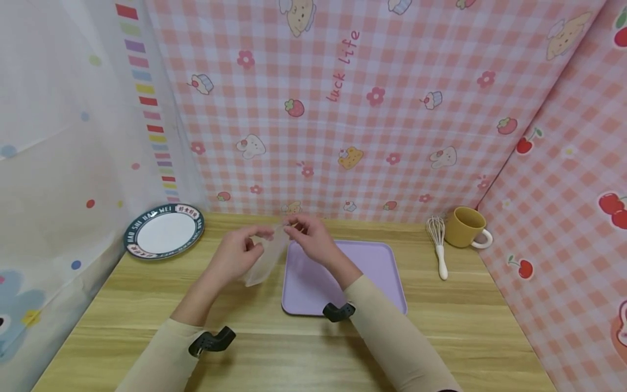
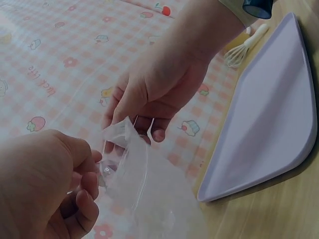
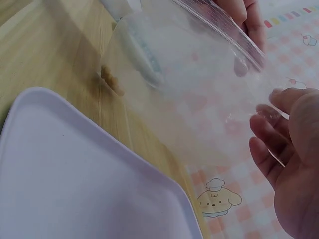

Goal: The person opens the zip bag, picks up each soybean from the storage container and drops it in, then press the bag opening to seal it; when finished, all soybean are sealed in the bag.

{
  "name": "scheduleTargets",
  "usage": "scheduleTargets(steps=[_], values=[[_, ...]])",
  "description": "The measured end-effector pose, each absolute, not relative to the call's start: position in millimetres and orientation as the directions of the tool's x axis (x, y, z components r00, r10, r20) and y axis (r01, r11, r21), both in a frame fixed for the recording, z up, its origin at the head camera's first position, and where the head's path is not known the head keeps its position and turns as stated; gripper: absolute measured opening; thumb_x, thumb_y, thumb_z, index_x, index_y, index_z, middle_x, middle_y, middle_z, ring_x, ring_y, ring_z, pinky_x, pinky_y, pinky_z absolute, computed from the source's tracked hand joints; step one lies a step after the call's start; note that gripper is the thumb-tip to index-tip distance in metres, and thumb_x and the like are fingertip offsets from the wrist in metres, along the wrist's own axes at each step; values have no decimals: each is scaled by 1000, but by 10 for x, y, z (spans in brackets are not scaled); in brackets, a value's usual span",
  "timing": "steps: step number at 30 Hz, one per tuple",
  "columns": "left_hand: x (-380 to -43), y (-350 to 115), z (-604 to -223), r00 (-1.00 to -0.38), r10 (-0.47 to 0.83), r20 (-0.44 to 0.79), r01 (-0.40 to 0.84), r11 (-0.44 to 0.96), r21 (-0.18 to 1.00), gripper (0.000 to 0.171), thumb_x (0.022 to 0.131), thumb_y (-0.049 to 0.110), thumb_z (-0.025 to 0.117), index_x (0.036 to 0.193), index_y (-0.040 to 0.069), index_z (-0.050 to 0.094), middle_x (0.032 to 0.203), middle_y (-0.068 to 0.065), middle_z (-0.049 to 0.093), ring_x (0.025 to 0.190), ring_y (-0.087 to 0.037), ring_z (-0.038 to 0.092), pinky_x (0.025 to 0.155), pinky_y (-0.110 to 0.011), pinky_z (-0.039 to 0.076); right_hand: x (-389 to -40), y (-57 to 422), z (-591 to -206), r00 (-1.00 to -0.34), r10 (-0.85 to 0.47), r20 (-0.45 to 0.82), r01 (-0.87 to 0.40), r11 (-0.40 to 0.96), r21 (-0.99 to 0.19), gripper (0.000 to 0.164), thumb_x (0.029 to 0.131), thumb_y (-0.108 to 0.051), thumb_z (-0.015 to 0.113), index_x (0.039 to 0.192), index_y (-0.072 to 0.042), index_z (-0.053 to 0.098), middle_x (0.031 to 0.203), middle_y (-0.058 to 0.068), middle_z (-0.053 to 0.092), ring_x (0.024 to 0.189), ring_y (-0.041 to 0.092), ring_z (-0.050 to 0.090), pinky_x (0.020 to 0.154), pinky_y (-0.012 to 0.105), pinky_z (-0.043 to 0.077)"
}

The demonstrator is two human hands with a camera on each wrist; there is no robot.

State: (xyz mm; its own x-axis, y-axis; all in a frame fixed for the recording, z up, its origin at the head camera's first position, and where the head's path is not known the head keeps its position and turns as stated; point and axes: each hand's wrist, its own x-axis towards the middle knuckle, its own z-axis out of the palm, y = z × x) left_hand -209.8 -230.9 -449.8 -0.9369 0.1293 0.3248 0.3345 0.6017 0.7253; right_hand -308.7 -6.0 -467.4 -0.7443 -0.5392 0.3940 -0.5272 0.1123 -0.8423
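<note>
A translucent zip-lock bag (image 1: 268, 258) hangs between my two hands above the table, left of the tray. My left hand (image 1: 240, 253) pinches its mouth on one side, thumb and fingers at the edge in the left wrist view. At the opposite side of the mouth, my right hand (image 1: 313, 238) grips the film between thumb and fingertips. The ribbed zip strip (image 3: 219, 20) runs along the bag's top in the right wrist view. Small lumpy brown pieces (image 3: 111, 79) show in its lower corner. Beneath my right forearm lies a flat lilac tray (image 1: 377, 272).
A white plate with a dark green lettered rim (image 1: 196, 231) lies at the back left. Toward the back right are a white-handled whisk (image 1: 439, 247) and a mustard mug (image 1: 464, 227) with a white handle. Patterned cloth (image 1: 362, 130) rises behind the wooden table (image 1: 274, 348).
</note>
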Motion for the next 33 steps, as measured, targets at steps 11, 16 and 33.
scheduleTargets(steps=[11,16,33], values=[[-2054,-2338,-4495,-924,156,350,368,613,699,16,102,32,81,110,19,80,103,3,77,85,-20,67,74,-39,57,-3047,-108,-4656,-774,-498,391,-475,47,-879,15,110,-8,67,110,2,78,94,13,76,80,25,72,78,61,63],[-2041,-2358,-4494,-917,183,353,388,607,694,13,96,25,87,102,19,76,103,3,75,98,-27,70,84,-46,59,-3030,-104,-4664,-801,-465,377,-442,36,-896,16,111,-9,66,111,3,77,94,11,75,78,19,71,76,57,63],[-1964,-2485,-4362,-907,102,409,369,661,654,12,97,2,78,108,8,76,95,-4,75,81,-18,67,70,-31,58,-2969,-57,-4550,-894,-285,346,-330,-102,-938,17,112,-9,64,112,6,73,95,10,76,84,13,76,78,38,62]])
